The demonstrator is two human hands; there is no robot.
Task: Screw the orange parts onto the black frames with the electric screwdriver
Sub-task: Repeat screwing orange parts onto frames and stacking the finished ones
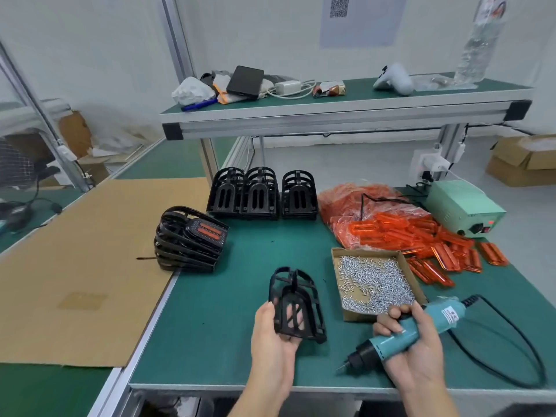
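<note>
Near the desk's front edge, the left hand [272, 335] holds 1 black frame [296, 305] in a curled grip; the right hand [412, 347] grips the electric screwdriver [403, 335], tip down-left. Orange parts [421, 236] heap at the right edge, behind a screw box [373, 284].

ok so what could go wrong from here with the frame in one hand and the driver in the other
1. Both hands are full: the left hand holds the black frame, the right hand grips the electric screwdriver, so picking up an orange part may mean juggling.
2. The driver's cable loops near the table edge and could snag.
3. The open screw box sits beside the right hand and might get knocked.
</note>
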